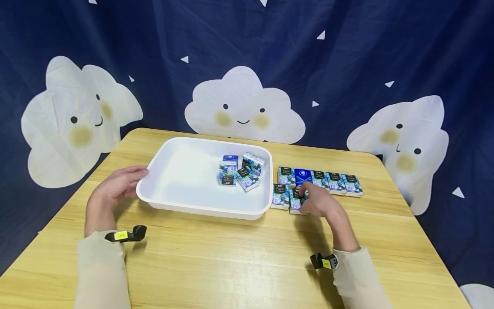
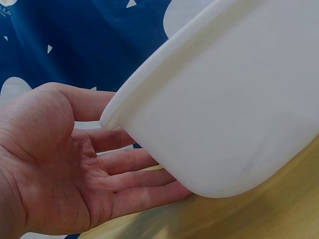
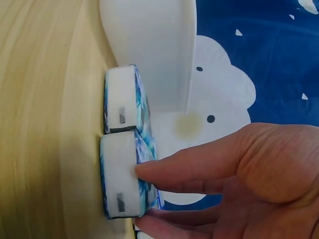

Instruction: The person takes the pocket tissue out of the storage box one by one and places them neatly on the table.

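My left hand is at the left end of the white plastic tray. In the left wrist view its fingers reach fairly straight along the tray's outer side, with the thumb close to the rim. Right of the tray, my right hand grips the front-row pocket tissue pack, a blue floral one with a black label. In the right wrist view the thumb presses that pack's upper edge, and the other fingers reach round its far side, partly hidden. Another floral tissue pack lies against it on the left.
Inside the tray's right half lie several tissue packs, some askew. Behind the gripped pack runs a row of several more packs, including a plain dark blue one. A navy curtain with cloud prints hangs behind the wooden table.
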The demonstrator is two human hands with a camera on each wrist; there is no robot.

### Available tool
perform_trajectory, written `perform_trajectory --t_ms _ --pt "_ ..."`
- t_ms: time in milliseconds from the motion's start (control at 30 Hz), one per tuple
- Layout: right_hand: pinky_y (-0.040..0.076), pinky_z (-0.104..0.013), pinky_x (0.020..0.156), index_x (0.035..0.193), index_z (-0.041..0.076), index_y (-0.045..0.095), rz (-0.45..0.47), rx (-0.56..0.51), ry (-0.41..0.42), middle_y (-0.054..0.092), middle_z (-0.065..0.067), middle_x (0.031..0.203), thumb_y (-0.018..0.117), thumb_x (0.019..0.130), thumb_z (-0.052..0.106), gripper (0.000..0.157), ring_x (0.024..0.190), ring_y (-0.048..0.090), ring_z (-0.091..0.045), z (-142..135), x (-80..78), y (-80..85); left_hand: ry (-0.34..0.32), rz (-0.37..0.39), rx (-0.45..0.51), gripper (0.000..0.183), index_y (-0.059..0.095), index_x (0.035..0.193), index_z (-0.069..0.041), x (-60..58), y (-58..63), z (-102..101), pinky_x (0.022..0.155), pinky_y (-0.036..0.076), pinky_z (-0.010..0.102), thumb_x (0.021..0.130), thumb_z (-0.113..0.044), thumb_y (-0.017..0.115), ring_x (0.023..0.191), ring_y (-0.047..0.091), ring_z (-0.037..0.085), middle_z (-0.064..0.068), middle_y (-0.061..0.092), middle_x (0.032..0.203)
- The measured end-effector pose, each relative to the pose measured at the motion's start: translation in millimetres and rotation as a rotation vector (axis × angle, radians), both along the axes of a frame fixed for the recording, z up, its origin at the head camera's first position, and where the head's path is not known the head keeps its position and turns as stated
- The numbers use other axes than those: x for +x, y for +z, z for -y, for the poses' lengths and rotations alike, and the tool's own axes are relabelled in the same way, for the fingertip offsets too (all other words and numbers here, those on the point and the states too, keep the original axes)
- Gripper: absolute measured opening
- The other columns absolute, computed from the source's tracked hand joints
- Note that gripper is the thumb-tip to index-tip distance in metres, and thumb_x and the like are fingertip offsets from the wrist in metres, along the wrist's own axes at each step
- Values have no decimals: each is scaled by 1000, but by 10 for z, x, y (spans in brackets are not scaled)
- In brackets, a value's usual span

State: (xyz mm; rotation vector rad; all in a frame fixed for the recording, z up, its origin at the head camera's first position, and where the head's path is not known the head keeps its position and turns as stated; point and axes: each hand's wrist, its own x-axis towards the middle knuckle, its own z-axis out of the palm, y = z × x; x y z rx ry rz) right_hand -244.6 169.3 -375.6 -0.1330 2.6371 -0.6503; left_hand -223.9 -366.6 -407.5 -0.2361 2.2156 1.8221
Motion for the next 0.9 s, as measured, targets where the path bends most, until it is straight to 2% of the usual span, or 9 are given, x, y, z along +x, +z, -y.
perform_trajectory --t_ms 400,900 --pt "47 -35 67 131 1 53 -43 -18 1 59 -14 97 70 84 2 50 82 53 -27 6 -31 -23 1 2 -13 75 26 156 5 0 -1 2 81 58 21 103 -36 60 91 68 0 -22 68 99" --pt "50 -38 72 131 2 54 -51 -20 -17 60 -20 113 72 86 6 49 90 56 -30 0 -40 -39 -10 -2 -15 74 26 156 6 2 3 6 81 58 22 104 -35 58 91 69 1 -21 69 100"
